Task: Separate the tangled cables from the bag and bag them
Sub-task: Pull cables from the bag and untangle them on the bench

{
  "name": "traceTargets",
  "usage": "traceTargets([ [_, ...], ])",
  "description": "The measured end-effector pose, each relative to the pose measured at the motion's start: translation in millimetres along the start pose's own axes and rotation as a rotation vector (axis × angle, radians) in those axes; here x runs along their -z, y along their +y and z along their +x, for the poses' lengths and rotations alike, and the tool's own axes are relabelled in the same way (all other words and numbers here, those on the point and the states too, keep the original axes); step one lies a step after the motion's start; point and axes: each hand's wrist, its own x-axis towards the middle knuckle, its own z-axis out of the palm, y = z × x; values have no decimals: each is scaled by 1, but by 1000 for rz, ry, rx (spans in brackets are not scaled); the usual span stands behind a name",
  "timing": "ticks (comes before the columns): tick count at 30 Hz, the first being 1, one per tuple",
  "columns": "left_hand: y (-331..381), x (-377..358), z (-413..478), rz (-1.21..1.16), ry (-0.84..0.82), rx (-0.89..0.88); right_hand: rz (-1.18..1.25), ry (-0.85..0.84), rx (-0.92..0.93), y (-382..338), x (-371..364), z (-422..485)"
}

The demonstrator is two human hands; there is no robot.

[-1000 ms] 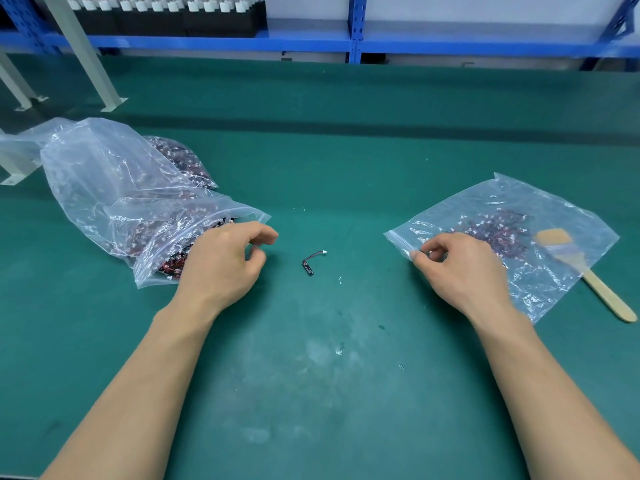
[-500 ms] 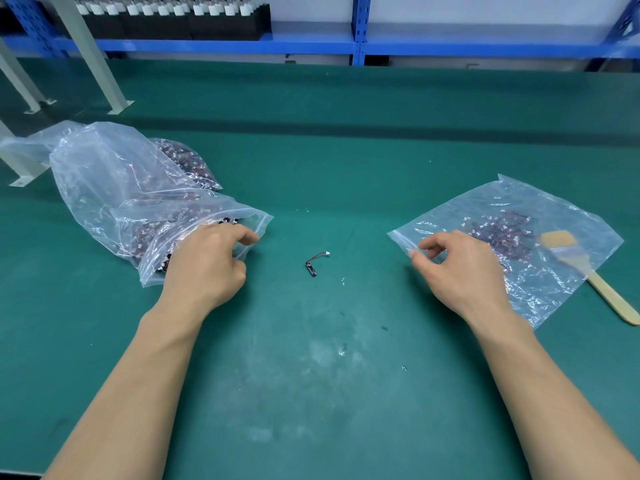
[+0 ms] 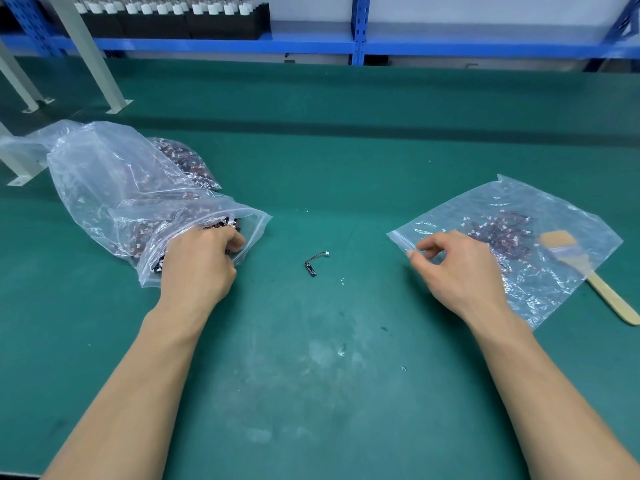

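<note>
A large clear bag (image 3: 104, 181) stuffed with tangled dark red cables (image 3: 180, 161) lies at the left of the green table, its mouth facing right. My left hand (image 3: 201, 268) reaches into that mouth, and its fingers curl round cables there. A smaller clear bag (image 3: 561, 216) holding a small heap of cables (image 3: 502, 233) lies flat at the right. My right hand (image 3: 457, 268) rests at its near left edge with loosely curled fingers, thumb and forefinger apart, holding nothing. One single short cable (image 3: 313, 263) with a white plug lies on the mat between my hands.
A wooden-handled brush (image 3: 609, 299) lies at the right, its bristles under the small bag. Grey metal legs (image 3: 86, 53) stand at the back left. A blue shelf rail (image 3: 356, 46) with dark trays of white parts runs along the back edge.
My left hand moved left from beside the big bag's mouth into it and curled onto the cables. My right hand loosened its pinch on the small bag's edge.
</note>
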Motion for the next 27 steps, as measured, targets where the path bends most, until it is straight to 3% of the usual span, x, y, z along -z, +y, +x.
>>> traceTargets([
  [6,0,1,1,28,23,-28,1,1,5,2,0,0],
  [20,6,6,0,-146,83,-14,23,-6,5,3,0,-1],
  [27,9,5,2,-213,177,-113,24,-15,5,0,0,-1],
])
